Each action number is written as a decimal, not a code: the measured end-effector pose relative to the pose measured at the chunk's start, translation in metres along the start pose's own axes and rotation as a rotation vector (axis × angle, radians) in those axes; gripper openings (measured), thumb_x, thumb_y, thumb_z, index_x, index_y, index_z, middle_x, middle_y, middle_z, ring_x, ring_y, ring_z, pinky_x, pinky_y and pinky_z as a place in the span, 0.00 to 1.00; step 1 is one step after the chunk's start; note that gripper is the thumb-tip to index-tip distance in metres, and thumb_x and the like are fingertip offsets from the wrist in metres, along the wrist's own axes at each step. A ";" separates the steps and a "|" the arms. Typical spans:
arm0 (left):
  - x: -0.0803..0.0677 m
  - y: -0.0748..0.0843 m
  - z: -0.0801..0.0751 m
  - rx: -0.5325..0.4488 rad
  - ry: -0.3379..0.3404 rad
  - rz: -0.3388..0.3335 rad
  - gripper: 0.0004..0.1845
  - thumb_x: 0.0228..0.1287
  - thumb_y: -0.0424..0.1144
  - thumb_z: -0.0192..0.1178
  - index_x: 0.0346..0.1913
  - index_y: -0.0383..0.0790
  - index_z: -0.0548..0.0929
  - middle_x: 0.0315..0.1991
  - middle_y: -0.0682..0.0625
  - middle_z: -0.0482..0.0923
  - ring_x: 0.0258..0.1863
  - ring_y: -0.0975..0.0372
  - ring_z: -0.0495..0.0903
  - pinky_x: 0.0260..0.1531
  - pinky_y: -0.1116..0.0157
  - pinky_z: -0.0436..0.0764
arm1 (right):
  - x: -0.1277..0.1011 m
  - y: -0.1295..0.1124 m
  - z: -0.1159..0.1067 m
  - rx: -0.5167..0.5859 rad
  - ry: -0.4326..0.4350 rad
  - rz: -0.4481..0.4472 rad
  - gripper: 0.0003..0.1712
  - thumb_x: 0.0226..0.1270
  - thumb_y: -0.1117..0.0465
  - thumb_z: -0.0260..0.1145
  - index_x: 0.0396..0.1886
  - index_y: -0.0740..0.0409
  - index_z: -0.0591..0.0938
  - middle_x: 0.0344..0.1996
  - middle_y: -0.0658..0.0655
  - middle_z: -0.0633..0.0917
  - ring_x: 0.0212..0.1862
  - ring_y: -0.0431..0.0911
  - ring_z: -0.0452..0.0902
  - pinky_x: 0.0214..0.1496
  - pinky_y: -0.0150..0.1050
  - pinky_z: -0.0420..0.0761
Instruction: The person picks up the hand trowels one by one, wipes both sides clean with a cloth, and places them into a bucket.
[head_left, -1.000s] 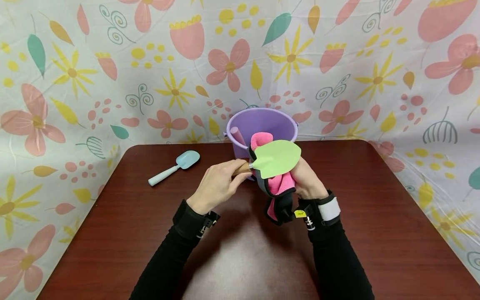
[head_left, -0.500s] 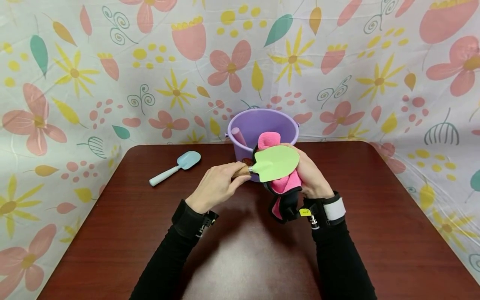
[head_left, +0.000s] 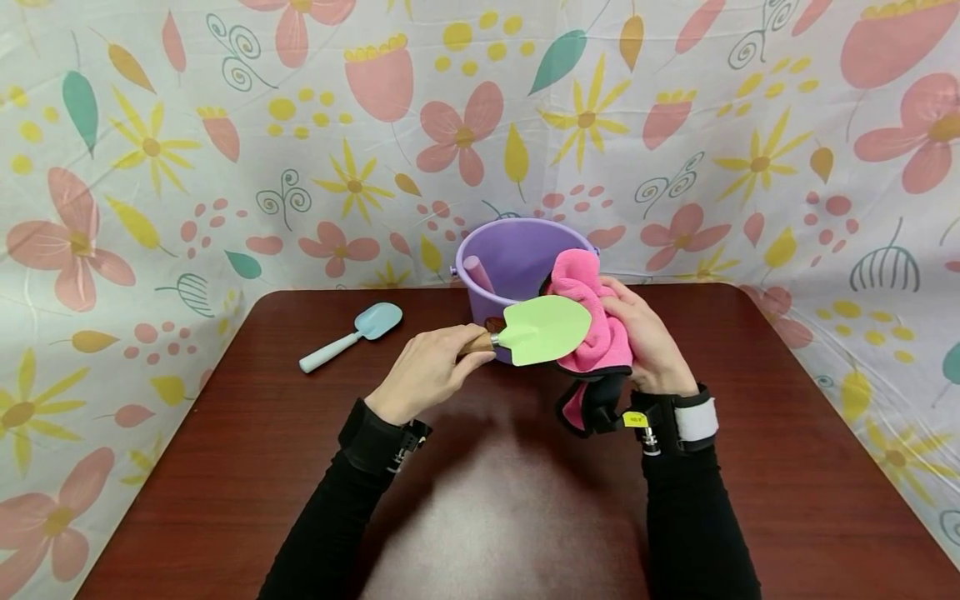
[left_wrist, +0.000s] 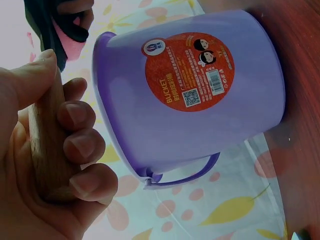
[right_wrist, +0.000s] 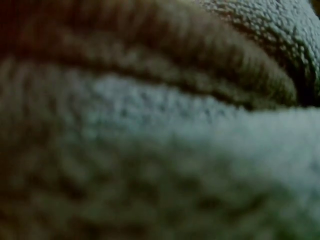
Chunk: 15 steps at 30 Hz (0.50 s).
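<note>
My left hand (head_left: 429,371) grips the wooden handle (left_wrist: 44,145) of a small trowel, whose light green blade (head_left: 543,330) points right. In the left wrist view, the fingers curl round that handle beside the purple bucket (left_wrist: 130,115). A pink fleecy cloth (head_left: 600,333) with black edging is in my right hand (head_left: 656,342), just right of the blade and partly behind it. Blurred fabric (right_wrist: 175,165) fills the right wrist view, hiding the fingers there. Behind both hands stands the bucket, with a pink rod-like end (head_left: 477,271) showing inside.
A light blue scoop (head_left: 352,335) with a pale handle lies on the brown table (head_left: 300,467), left of the bucket. The floral sheet (head_left: 300,125) hangs along the table's back edge. The bucket's handle (left_wrist: 195,175) hangs at its side.
My right hand has moved right with the pink cloth, drawing it off to the side of the trowel. My left hand and the trowel have shifted slightly left and the blade sits a little lower.
</note>
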<state>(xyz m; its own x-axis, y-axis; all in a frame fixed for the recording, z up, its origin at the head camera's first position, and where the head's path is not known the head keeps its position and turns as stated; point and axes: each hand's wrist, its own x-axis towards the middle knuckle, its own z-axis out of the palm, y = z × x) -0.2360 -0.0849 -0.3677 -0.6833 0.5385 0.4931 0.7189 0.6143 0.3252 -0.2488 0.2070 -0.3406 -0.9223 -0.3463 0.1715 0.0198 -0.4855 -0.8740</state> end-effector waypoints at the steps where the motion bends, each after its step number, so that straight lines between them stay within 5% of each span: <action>1: 0.000 0.000 -0.001 -0.001 0.000 0.002 0.07 0.71 0.49 0.58 0.38 0.52 0.77 0.27 0.60 0.67 0.25 0.68 0.69 0.26 0.67 0.69 | -0.001 -0.001 0.000 -0.008 0.006 -0.010 0.11 0.77 0.64 0.54 0.54 0.61 0.75 0.43 0.57 0.75 0.36 0.45 0.79 0.40 0.34 0.81; 8: 0.001 -0.001 -0.005 -0.011 0.016 0.012 0.06 0.71 0.48 0.58 0.41 0.51 0.78 0.30 0.60 0.69 0.27 0.68 0.70 0.28 0.67 0.71 | -0.002 -0.003 0.000 -0.133 0.072 -0.018 0.12 0.75 0.63 0.56 0.55 0.59 0.76 0.43 0.57 0.75 0.34 0.44 0.80 0.38 0.34 0.82; 15: 0.001 0.000 -0.007 -0.062 0.037 0.048 0.10 0.71 0.47 0.59 0.48 0.48 0.80 0.33 0.59 0.71 0.30 0.68 0.70 0.31 0.67 0.71 | 0.005 0.010 0.012 -0.194 0.013 0.034 0.14 0.75 0.57 0.59 0.55 0.56 0.77 0.44 0.56 0.78 0.37 0.43 0.80 0.40 0.33 0.81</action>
<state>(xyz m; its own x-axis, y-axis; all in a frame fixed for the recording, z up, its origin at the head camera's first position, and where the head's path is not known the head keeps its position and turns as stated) -0.2356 -0.0886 -0.3612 -0.6437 0.5437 0.5386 0.7578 0.5511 0.3493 -0.2485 0.1908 -0.3430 -0.9274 -0.3486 0.1355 -0.0224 -0.3098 -0.9505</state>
